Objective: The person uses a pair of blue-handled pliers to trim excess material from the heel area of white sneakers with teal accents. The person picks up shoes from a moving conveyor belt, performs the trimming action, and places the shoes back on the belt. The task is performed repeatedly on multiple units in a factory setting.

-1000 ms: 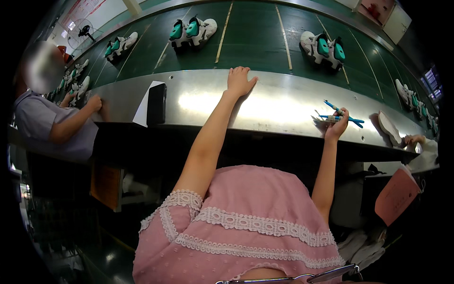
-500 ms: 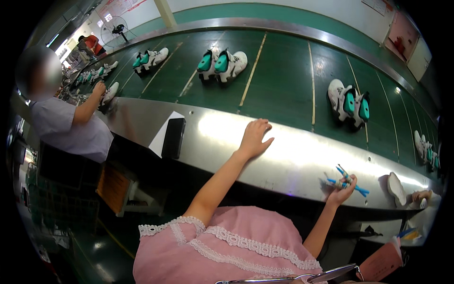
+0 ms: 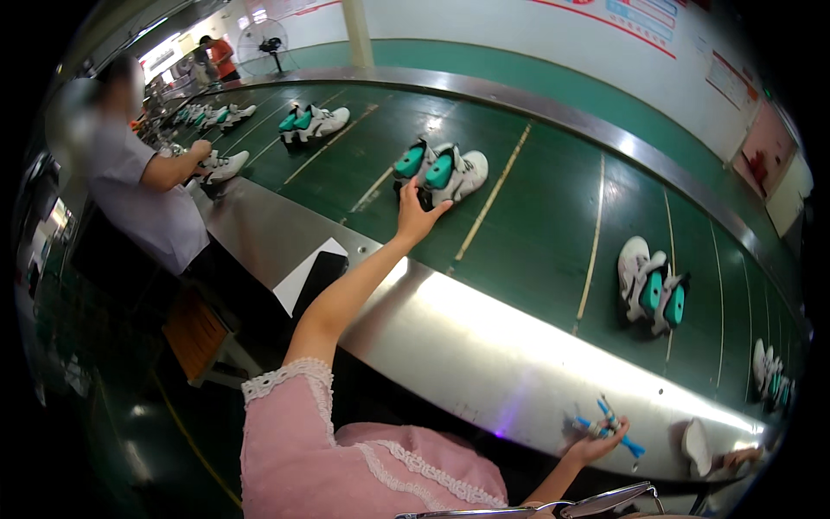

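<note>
Green belt (image 3: 553, 199) runs along the far side of the steel ledge (image 3: 441, 320), and well beyond the ledge are a fan (image 3: 264, 41) and a pale wall (image 3: 484, 30). Across the ledge from the person stands a pair of shoes (image 3: 469, 173), white with green inserts (image 3: 439, 170). The person's left hand (image 3: 418, 218) reaches past the ledge to their heels, thumb and fingers spread apart; whether they grip cannot be told. Toward the ledge's right end, the right hand (image 3: 600, 443) has its fingers curled around slim blue tools (image 3: 634, 448). Just right of that hand, a white piece (image 3: 695, 445) rests on the ledge. A second pair (image 3: 648, 285) stands beyond the ledge's right half. On the ledge's left half, a dark phone (image 3: 322, 272) overlaps some paper (image 3: 296, 282), the left forearm beside it. At the ledge's left end is a co-worker (image 3: 151, 199), one arm extended toward a white shoe (image 3: 226, 166).
</note>
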